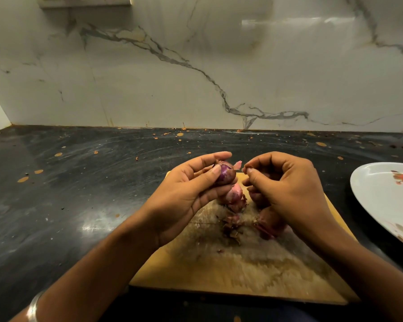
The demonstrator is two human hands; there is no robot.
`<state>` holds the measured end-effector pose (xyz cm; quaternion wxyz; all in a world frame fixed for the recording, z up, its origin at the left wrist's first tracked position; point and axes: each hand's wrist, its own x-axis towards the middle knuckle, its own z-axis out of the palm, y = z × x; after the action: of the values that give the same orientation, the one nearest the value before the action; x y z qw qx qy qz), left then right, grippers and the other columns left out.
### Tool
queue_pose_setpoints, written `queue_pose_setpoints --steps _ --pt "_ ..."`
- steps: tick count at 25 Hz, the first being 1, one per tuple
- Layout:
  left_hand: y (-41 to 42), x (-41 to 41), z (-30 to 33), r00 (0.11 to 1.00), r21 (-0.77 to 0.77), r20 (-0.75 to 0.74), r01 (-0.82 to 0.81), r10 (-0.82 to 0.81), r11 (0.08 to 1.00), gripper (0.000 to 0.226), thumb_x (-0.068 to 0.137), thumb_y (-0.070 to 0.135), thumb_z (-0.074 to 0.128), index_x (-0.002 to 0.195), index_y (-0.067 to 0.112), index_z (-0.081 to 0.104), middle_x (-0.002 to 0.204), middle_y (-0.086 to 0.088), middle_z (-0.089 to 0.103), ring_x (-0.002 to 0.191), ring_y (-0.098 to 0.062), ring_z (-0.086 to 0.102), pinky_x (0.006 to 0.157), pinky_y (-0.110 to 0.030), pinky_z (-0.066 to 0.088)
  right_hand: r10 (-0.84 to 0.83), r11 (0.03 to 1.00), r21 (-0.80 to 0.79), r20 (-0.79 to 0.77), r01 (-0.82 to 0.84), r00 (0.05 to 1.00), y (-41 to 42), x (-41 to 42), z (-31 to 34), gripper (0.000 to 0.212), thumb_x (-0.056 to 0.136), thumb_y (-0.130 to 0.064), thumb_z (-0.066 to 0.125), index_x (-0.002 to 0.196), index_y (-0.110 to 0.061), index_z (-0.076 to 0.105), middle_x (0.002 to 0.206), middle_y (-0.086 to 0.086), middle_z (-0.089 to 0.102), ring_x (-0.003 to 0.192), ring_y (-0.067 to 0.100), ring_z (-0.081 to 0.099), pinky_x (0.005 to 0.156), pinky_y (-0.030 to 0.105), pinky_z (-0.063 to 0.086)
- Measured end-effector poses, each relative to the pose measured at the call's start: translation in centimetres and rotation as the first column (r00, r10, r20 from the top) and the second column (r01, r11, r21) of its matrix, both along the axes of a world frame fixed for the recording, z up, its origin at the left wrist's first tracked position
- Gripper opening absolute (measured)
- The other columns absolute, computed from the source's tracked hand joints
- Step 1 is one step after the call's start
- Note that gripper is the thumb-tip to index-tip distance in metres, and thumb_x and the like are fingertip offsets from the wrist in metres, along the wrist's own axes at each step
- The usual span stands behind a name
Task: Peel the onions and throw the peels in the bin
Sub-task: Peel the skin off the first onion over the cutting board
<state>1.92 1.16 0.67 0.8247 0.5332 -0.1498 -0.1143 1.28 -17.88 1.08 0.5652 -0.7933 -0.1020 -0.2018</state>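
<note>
My left hand (191,191) grips a small purple onion (226,174) above the wooden cutting board (230,270). A strip of pink peel (238,164) sticks up from the onion's right side. My right hand (286,189) hovers just right of it with fingers curled, thumb and forefinger pinched together by the peel; whether they hold it is unclear. More onions lie on the board: a pinkish one (234,196) under my left hand and a reddish one (271,225) partly hidden under my right hand. Loose dry peels (232,226) are scattered between them. No bin is in view.
The board sits on a dark, stained countertop (68,194) against a marble-patterned wall (196,77). A white plate (386,201) with a red print lies at the right edge, close to the board.
</note>
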Motion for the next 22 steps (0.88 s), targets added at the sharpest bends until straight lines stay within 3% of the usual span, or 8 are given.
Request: queue_pose_setpoints --steps 2,5,7,11,14,17,22 --pt "0.17 0.11 0.05 0.999 0.007 0.020 -0.041 0.041 0.999 0.037 0.088 0.011 0.059 0.124 0.008 0.064 0.118 -0.016 0.070 0.113 -0.030 0.067 0.086 -0.027 0.058 -0.004 0.995 -0.096 0.013 0.006 1.000 -0.09 -0.22 0.22 0.012 0.086 -0.009 0.071 0.085 -0.019 0.077 0.069 -0.001 0.074 0.063 0.011 0.071 0.062 0.032 0.061" --pt "0.44 0.24 0.06 0.997 0.017 0.029 -0.073 0.073 0.997 0.040 0.085 0.011 0.060 0.125 0.010 0.064 0.118 -0.013 0.071 0.111 -0.026 0.068 0.088 -0.029 0.058 0.044 0.965 -0.259 0.020 -0.037 0.999 0.13 -0.65 0.43 0.017 0.082 -0.014 0.070 0.087 -0.026 0.080 0.070 -0.010 0.074 0.065 0.003 0.069 0.058 0.019 0.055" --pt "0.42 0.24 -0.02 0.998 0.028 0.028 -0.063 0.063 0.998 0.041 0.083 0.011 0.061 0.124 0.009 0.064 0.120 -0.014 0.070 0.113 -0.025 0.067 0.089 -0.030 0.058 0.064 0.978 -0.199 -0.009 -0.064 0.998 0.23 -0.51 0.32 0.011 0.083 -0.022 0.071 0.089 -0.027 0.079 0.073 -0.012 0.075 0.066 0.001 0.069 0.057 0.016 0.052" --pt "0.28 0.06 -0.29 0.999 0.068 0.029 -0.026 0.024 0.997 0.038 0.081 0.008 0.064 0.120 0.009 0.067 0.118 -0.016 0.070 0.111 -0.027 0.068 0.086 -0.029 0.058 0.128 0.992 0.016 -0.064 -0.127 0.990 0.25 -0.21 0.35 0.015 0.084 -0.034 0.074 0.087 -0.020 0.073 0.076 0.002 0.075 0.070 0.017 0.071 0.059 0.027 0.055" --pt "0.29 0.07 -0.29 1.000 0.055 0.007 -0.022 0.022 0.998 0.037 0.082 0.009 0.063 0.118 0.008 0.066 0.116 -0.017 0.071 0.110 -0.028 0.069 0.085 -0.030 0.059 0.087 0.996 -0.021 -0.060 -0.089 0.994 0.26 -0.06 0.22 0.012 0.089 -0.024 0.072 0.080 -0.017 0.071 0.071 0.009 0.071 0.068 0.030 0.068 0.056 0.031 0.054" --pt "0.55 0.22 -0.07 0.999 -0.015 -0.021 -0.042 0.042 0.999 0.041 0.082 0.010 0.062 0.123 0.008 0.062 0.121 -0.019 0.068 0.115 -0.030 0.066 0.089 -0.033 0.058 0.030 0.993 -0.112 -0.096 -0.041 0.995 -0.04 0.26 -0.07 0.013 0.087 -0.020 0.074 0.075 -0.016 0.069 0.067 0.010 0.069 0.064 0.031 0.066 0.058 0.041 0.054" --pt "0.51 0.39 0.12 0.997 -0.049 -0.053 -0.065 0.062 0.997 0.044 0.081 0.009 0.063 0.125 0.006 0.063 0.123 -0.020 0.067 0.117 -0.029 0.065 0.093 -0.035 0.056 0.117 0.976 -0.182 -0.042 -0.123 0.992 -0.03 -0.29 0.15 0.014 0.077 -0.017 0.078 0.084 -0.024 0.069 0.075 0.000 0.073 0.067 0.013 0.069 0.058 0.028 0.057"
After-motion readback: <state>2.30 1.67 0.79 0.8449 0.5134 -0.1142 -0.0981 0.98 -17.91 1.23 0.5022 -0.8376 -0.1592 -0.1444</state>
